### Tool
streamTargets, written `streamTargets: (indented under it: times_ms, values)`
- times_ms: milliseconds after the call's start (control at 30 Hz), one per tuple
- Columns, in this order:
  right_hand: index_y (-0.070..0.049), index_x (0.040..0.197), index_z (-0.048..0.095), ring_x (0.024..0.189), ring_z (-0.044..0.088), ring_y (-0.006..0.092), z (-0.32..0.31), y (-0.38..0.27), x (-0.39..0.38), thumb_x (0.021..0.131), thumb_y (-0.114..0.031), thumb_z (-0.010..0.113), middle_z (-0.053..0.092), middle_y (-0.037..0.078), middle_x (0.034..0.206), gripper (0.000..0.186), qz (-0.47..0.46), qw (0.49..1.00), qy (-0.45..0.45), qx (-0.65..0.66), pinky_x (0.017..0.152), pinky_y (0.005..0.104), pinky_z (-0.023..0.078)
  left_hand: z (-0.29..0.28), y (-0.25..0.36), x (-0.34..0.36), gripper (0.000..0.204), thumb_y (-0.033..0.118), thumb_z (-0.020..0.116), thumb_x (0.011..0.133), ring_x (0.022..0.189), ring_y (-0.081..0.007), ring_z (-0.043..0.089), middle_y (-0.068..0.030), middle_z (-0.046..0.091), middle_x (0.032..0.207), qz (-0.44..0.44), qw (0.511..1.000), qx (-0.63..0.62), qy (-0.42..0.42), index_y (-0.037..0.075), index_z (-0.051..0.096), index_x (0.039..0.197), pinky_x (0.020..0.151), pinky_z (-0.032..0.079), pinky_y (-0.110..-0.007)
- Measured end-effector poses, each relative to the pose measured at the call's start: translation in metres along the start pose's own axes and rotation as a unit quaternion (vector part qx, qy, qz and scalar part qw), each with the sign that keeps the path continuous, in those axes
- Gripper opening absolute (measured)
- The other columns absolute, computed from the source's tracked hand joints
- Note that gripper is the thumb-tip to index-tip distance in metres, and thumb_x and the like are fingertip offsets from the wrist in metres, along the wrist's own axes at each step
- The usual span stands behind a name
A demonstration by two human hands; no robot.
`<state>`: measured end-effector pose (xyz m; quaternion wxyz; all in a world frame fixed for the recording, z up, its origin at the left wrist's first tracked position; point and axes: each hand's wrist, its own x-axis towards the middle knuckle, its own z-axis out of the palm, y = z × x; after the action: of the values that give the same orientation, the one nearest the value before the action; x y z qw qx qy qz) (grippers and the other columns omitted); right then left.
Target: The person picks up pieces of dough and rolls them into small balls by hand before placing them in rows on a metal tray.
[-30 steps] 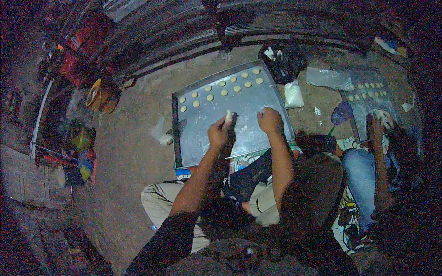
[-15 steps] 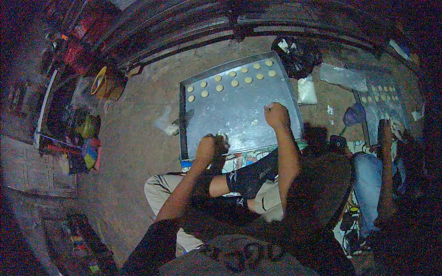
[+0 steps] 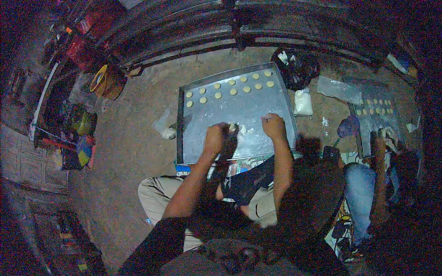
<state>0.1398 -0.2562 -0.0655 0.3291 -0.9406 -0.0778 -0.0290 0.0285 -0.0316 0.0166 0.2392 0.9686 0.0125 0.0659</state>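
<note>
A wide metal tray (image 3: 198, 133) lies before me, with two rows of small pale dough discs (image 3: 233, 91) across its far half. Over the tray's near part, my left hand (image 3: 215, 138) is closed around a lump of pale dough (image 3: 233, 126) that shows past its fingers. My right hand (image 3: 274, 125) hovers at the tray's right side, fingers curled and pressed together; whatever they may hold is too small to make out. Between the two hands, white flour smears (image 3: 247, 132) mark the metal.
A bag of white powder (image 3: 303, 102) and a black plastic bag (image 3: 297, 69) sit right of the tray. Farther right, another person's hand (image 3: 387, 134) works by a second tray (image 3: 363, 124) with similar discs. A yellow bucket (image 3: 108, 83) lies at left.
My left hand has moved forward and right, from the tray's near edge to over its surface. My right hand stays closed at nearly the same spot. The view has shifted slightly.
</note>
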Motion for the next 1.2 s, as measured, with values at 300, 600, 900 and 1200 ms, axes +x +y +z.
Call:
streamTargets:
  times_ms: [300, 600, 900, 1200]
  values:
    - [-0.005, 0.093, 0.073, 0.093, 0.067, 0.0399, -0.002, -0.027, -0.006, 0.087, -0.033, 0.066, 0.071, 0.019, 0.098, 0.029, 0.023, 0.999, -0.025, 0.003, 0.084, 0.0436, 0.054, -0.03, -0.079, -0.072, 0.03, 0.013, 0.069, 0.081, 0.092, -0.0388, 0.065, -0.0181, 0.065, 0.101, 0.129, 0.978, 0.025, -0.162, 0.006, 0.065, 0.109, 0.08, 0.052, -0.044]
    - [-0.003, 0.088, 0.071, 0.088, 0.067, 0.041, 0.011, -0.003, -0.002, 0.086, -0.027, 0.067, 0.07, 0.022, 0.092, 0.025, -0.011, 1.0, 0.002, 0.017, 0.08, 0.0455, 0.054, 0.017, 0.023, -0.023, 0.029, 0.023, 0.072, 0.081, 0.09, -0.0424, 0.063, -0.0228, 0.065, 0.097, -0.024, 0.999, -0.025, 0.027, 0.001, 0.067, 0.098, 0.08, 0.052, -0.048]
    - [-0.006, 0.086, 0.07, 0.085, 0.067, 0.0403, 0.009, -0.011, -0.004, 0.086, -0.028, 0.066, 0.07, 0.019, 0.088, 0.023, -0.045, 0.999, -0.001, 0.007, 0.078, 0.047, 0.053, 0.026, -0.081, -0.025, 0.016, 0.017, 0.063, 0.085, 0.08, -0.0389, 0.063, -0.0201, 0.062, 0.083, -0.07, 0.989, 0.086, 0.096, 0.001, 0.067, 0.086, 0.071, 0.051, -0.048]
    - [-0.005, 0.087, 0.068, 0.086, 0.066, 0.0417, 0.002, -0.021, -0.007, 0.086, -0.03, 0.068, 0.07, 0.019, 0.089, 0.025, 0.016, 0.999, -0.036, 0.02, 0.077, 0.0478, 0.053, 0.058, 0.025, 0.01, 0.017, 0.008, 0.056, 0.082, 0.087, -0.0406, 0.06, -0.0255, 0.061, 0.094, -0.036, 0.998, 0.055, 0.009, -0.002, 0.065, 0.092, 0.078, 0.052, -0.048]
